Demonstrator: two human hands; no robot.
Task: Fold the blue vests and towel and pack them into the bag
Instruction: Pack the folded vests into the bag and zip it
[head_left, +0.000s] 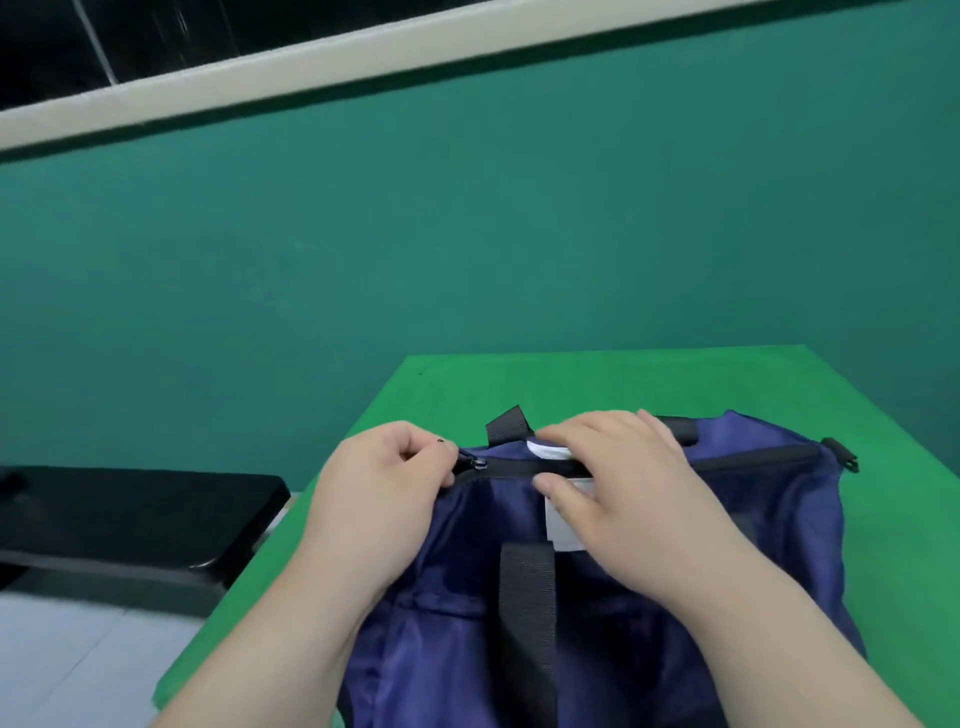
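Presently the 2 hands are held a little apart along the zip (753, 457). The left hand (384, 483) is pinched on the zip pull (470, 462) at the zip's left end, while the right hand (618, 478) is clasped over the zip's middle, fingers on its far side and thumb on its near side. A strip of white fabric (543, 449) is seen just beyond the zip under those fingers; whether it is the towel or a label cannot be told. If the pull is drawn along, that fabric could be caught in the teeth, since it lies against the zip line, and the thin cloth of the bag (779, 545) could be bunched if the clasp is slackened. The vests are not seen and are judged to be inside. The bag is laid on the green table (571, 379), its body spread on the zip's near side. Its long axis is set along the zip, left to right, with the mouth pointed away from the person; a black clip (844, 454) marks the zip's right end.
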